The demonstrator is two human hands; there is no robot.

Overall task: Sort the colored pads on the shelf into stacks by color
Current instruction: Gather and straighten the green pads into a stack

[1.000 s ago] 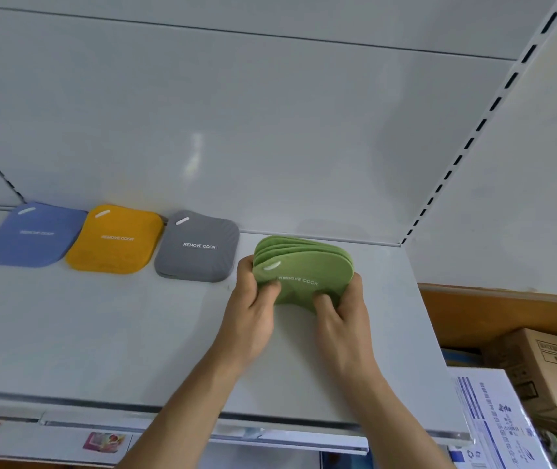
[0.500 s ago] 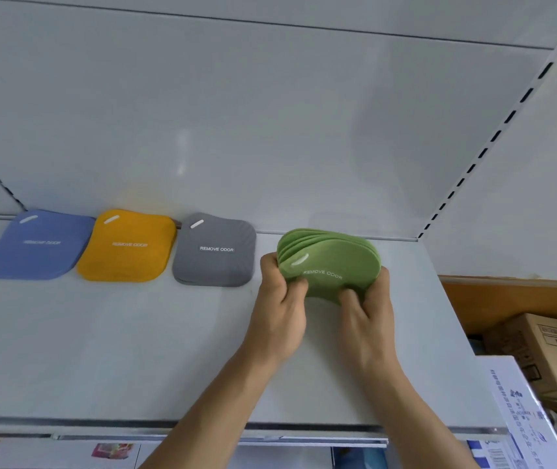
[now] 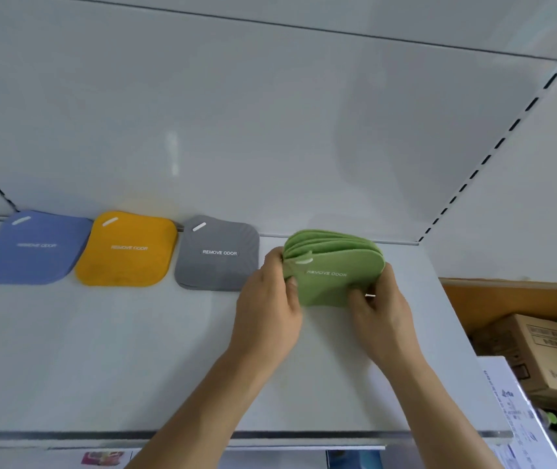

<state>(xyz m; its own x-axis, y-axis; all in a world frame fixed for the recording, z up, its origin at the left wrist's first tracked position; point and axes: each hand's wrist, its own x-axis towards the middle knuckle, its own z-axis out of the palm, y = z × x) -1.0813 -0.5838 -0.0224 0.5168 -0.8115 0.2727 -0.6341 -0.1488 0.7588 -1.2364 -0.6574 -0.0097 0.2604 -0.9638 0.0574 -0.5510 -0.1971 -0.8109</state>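
Observation:
Several green pads (image 3: 333, 265) marked REMOVE ODOR form a fanned bundle at the right of the white shelf (image 3: 101, 350), tilted up toward me. My left hand (image 3: 270, 306) grips the bundle's left edge, thumb on the front pad. My right hand (image 3: 380, 313) grips its lower right edge. To the left, along the shelf's back, lie a grey pad stack (image 3: 217, 253), an orange pad stack (image 3: 128, 248) and a blue pad stack (image 3: 33, 248), each flat and side by side.
The shelf's back wall (image 3: 270, 130) rises right behind the pads. A slotted upright (image 3: 493, 150) marks the shelf's right end. Cardboard boxes (image 3: 548, 353) and a white printed box (image 3: 520, 411) sit lower right, beyond the shelf edge.
Both hands have stayed on the green bundle, which now sits a little farther back on the shelf. The three flat stacks have not moved.

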